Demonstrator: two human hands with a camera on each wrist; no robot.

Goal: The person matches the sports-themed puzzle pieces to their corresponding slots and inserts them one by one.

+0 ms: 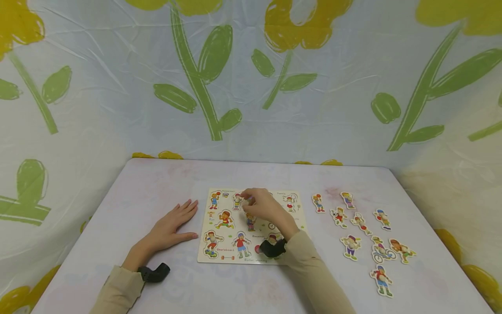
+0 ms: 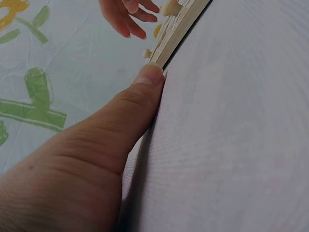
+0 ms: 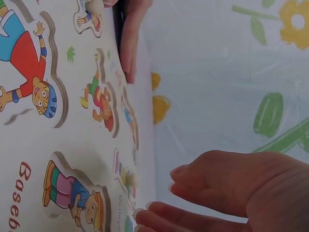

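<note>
A wooden puzzle board (image 1: 231, 257) printed with sports figures lies on the table. My left hand (image 1: 172, 224) rests palm down at its left side, fingers spread. In the left wrist view the left thumb (image 2: 137, 92) touches the board's edge (image 2: 176, 41). Over the board's upper middle hovers my right hand (image 1: 264, 205), its fingers loosely bent and nothing between them. Just left of those fingertips sits a knobbed figure piece (image 1: 236, 202) in its recess. Another knobbed piece, the skateboard figure (image 1: 211, 244), lies in the lower left recess. The right wrist hides part of the board.
Several loose figure pieces are spread right of the board, including a baseball figure (image 1: 351, 247), a cyclist (image 1: 382, 250), a runner (image 1: 401, 250) and a roller skater (image 1: 381, 280). A flower-printed curtain (image 1: 251, 131) stands behind the table (image 1: 164, 179).
</note>
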